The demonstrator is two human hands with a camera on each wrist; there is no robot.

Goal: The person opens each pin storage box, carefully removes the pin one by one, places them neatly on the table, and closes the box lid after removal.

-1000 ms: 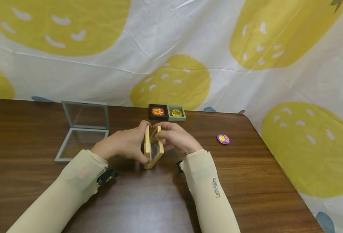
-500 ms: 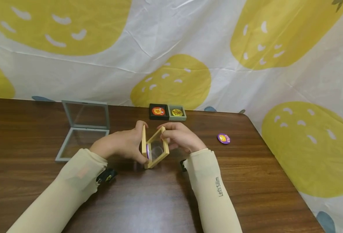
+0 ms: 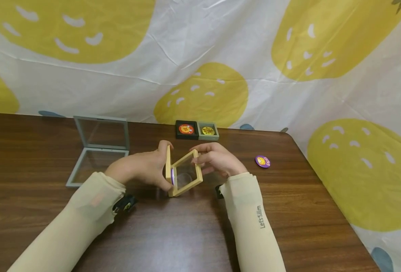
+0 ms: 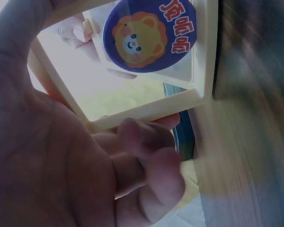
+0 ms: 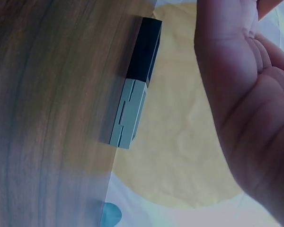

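Between the hands, a hinged wood-coloured display frame (image 3: 186,187) with clear film panes stands partly opened on the table. My left hand (image 3: 140,166) grips its left half, thumb at the near edge. At the free edge of the right half, my right hand (image 3: 220,160) pinches the rim with thumb and fingers. A purple round badge (image 4: 146,35) with an orange lion face and red lettering lies against the film of the left half, as the left wrist view shows. From the head view only a thin purple edge of it appears. The right wrist view leaves the right fingertips out.
A larger grey hinged frame (image 3: 73,176) stands opened at the left. At the back sit a small black frame (image 3: 178,133) with a red badge and a grey-green frame (image 3: 216,136) with a yellow badge. Another purple badge (image 3: 262,161) lies on the right.
The right hand has swung the right half of the wood-coloured frame outward to the right, widening the gap. The purple badge's edge has come into sight; the left hand shifted slightly left.
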